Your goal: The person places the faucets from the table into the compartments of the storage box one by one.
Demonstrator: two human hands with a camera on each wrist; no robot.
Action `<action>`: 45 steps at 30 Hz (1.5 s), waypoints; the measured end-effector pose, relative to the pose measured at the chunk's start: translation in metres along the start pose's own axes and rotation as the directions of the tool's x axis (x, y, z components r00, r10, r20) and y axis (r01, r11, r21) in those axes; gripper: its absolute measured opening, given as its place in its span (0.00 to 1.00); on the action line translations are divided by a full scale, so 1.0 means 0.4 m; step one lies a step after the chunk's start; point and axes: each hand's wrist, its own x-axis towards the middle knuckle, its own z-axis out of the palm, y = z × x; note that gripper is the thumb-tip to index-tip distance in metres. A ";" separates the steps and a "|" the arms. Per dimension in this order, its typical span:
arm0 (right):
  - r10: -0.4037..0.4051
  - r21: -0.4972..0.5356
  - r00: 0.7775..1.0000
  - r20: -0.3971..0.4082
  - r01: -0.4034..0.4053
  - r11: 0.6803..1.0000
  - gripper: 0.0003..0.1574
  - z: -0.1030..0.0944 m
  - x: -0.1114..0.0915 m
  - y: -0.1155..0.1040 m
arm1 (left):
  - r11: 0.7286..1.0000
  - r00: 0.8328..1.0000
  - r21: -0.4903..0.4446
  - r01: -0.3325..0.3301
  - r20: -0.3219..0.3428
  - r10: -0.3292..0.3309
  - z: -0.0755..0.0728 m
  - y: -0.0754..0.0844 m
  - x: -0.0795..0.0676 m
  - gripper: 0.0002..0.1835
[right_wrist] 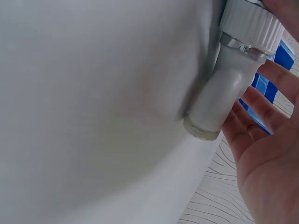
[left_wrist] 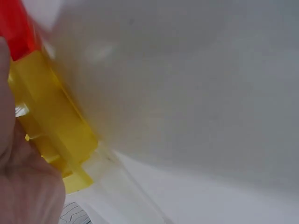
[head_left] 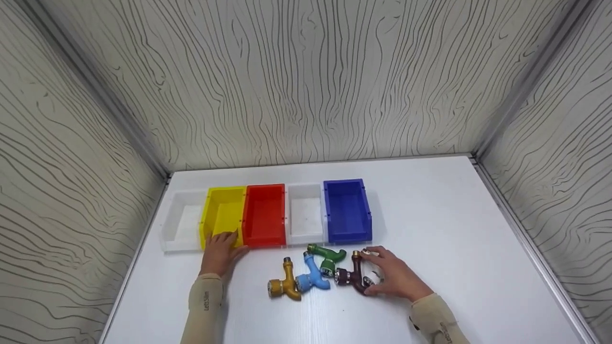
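1. Your left hand point(head_left: 219, 255) rests relaxed fingers on the front of the yellow bin point(head_left: 227, 189).
2. Mustard tap point(head_left: 289, 282), light-blue tap point(head_left: 313, 275), green tap point(head_left: 329, 253) and brown tap point(head_left: 355, 274) lie on the table point(head_left: 430, 205), outside the bins; the work looks barely begun.
3. Your right hand point(head_left: 394, 272) surrounds the white tap point(right_wrist: 224, 88), also outside; whether its fingers grip, I cannot tell.
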 end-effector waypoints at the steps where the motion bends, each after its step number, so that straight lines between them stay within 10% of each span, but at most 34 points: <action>1: -0.005 0.001 1.000 -0.002 0.005 1.000 0.61 -0.001 0.001 0.000 | 1.000 1.000 -0.005 -0.003 -0.002 0.003 0.000 0.000 0.000 0.37; 26: -0.091 0.027 0.995 -0.041 0.092 0.995 0.56 -0.018 -0.002 0.008 | 0.994 0.987 0.012 -0.111 -0.117 0.112 0.001 -0.014 -0.013 0.34; 45: -0.161 -0.014 0.977 -0.139 0.160 0.987 0.46 -0.109 0.069 -0.061 | 0.999 0.998 0.011 -0.051 -0.026 0.051 -0.005 -0.003 -0.006 0.35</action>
